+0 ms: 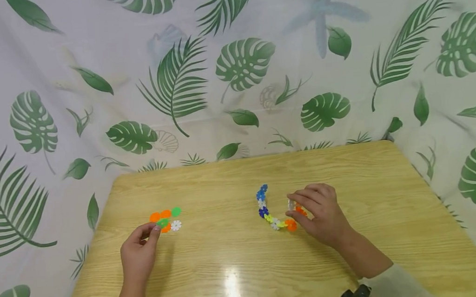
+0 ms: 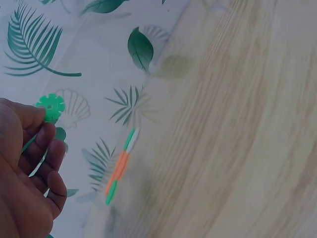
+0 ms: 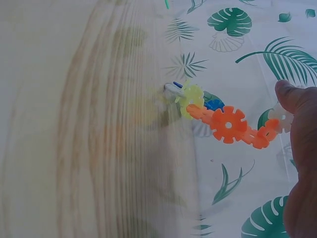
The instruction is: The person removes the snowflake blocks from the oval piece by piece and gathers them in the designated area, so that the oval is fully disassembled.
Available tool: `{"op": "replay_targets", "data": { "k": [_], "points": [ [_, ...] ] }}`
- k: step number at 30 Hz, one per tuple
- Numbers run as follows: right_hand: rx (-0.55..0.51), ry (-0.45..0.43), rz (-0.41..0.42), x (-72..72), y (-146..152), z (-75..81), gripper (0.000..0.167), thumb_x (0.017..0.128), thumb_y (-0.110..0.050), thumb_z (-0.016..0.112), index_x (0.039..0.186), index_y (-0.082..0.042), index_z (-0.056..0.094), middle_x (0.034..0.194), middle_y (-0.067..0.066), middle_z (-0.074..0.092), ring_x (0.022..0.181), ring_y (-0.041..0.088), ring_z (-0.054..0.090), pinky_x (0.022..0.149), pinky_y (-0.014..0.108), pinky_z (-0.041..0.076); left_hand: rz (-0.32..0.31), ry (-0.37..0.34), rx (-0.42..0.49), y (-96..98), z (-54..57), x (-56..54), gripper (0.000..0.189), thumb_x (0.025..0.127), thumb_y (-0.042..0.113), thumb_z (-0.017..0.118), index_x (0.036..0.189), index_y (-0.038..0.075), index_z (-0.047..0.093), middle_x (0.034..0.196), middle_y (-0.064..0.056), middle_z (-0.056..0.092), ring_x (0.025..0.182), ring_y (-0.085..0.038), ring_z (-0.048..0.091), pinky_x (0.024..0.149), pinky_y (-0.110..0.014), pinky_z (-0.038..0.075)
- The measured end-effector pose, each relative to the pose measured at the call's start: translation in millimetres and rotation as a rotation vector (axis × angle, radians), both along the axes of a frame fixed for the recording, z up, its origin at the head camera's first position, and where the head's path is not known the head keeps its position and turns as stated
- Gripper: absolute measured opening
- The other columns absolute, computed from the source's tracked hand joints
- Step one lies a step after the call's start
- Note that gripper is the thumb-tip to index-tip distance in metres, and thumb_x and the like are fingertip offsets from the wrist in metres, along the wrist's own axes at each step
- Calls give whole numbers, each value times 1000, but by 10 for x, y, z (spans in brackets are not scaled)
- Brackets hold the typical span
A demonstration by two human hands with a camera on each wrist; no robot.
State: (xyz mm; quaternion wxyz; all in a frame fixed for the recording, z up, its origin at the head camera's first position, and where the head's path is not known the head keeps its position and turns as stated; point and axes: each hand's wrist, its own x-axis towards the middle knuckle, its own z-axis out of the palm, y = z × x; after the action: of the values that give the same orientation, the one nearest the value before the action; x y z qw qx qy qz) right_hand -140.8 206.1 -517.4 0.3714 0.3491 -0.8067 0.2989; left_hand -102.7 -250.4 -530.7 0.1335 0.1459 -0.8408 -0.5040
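My left hand (image 1: 139,252) pinches a green notched plastic disc (image 2: 51,107) between thumb and fingertips, over the left side of the table. Just beyond it lie loose flower-shaped discs: orange ones, a green disc (image 1: 176,211) and a white disc (image 1: 176,225). My right hand (image 1: 323,212) pinches a white disc (image 1: 291,204) at one end of a curved chain of interlocked discs. That chain (image 1: 263,212) runs from blue through white, dark blue and yellow to orange. In the right wrist view its orange discs (image 3: 229,125) lead up to the white one at my thumb.
The wooden table (image 1: 225,247) shows a bright light reflection near its front edge. A leaf-printed cloth (image 1: 199,77) hangs behind the table and along both sides. A dark device (image 1: 356,295) sits by my right sleeve.
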Motion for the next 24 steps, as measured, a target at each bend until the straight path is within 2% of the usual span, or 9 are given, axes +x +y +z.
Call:
{"op": "replay_targets", "data": {
  "k": [4,8,18,24],
  "points": [
    [-10,-4,8,-2,4,-6,43,98,-45,71,114,-6,78,104,9,76,98,34,60,89,57,37,30,6,9,-84,-26,-12,31,100,37,71,111,9,77,103,-4,73,93,-14,62,76,-17,49],
    [-11,0,14,-11,-6,-15,43,97,-45,72,114,-6,78,105,8,76,98,33,60,88,56,36,59,-30,8,-194,-51,-25,36,101,41,68,114,9,76,105,-4,73,92,-15,62,73,-19,51],
    [3,2,21,-18,-12,-18,43,98,-45,71,114,-6,78,105,7,76,98,32,59,88,54,36,136,-102,-101,-459,-144,-20,37,101,41,67,115,8,77,104,-8,75,86,-8,62,70,-16,47],
    [11,4,22,-23,-6,-16,43,99,-46,69,115,-6,78,106,7,76,99,33,59,89,55,36,144,-152,-139,-549,-170,-23,37,101,41,66,114,8,77,104,-9,75,90,-17,63,72,-21,47]
  ]
}}
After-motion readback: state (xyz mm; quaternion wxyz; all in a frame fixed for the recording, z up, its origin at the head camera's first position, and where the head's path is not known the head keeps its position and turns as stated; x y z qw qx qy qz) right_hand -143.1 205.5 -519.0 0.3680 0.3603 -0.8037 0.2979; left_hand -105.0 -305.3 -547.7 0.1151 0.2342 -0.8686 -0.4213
